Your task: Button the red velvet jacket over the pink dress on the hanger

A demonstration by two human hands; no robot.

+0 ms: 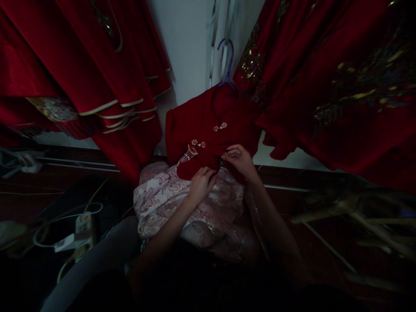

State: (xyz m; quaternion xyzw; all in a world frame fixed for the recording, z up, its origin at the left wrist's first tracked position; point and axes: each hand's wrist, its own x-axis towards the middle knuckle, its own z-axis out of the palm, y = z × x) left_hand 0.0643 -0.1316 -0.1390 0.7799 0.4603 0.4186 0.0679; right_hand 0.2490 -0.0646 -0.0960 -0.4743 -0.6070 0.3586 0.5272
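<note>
Item: dark red, long-sleeved cloth jacket, hung approx. ctr of view, slightly above mid-ht, front facing the wearer. Front bears a small pearly floral clasp nr the neck and a pearly tasselled ornament at 7 o'clock of it. R hand, at 5 o'clock on jacket: thumb & fingertips brought together, pinching front edge. L hand, at 6 o'clock: fingers curled at lower hem; cannot tell if pinching cloth.

Outward: blue-purple thin-wire hanger at 12, in jacket neck. Pale pink floral brocade skirt at 6, beneath hem, partly behind forearms. Red draped gold-edged garments at 10; red gold-embroidered garments at 2. White boxy power strip w/ cables at 8, nr floor. Lighting dim; detail at 4 blurred.
</note>
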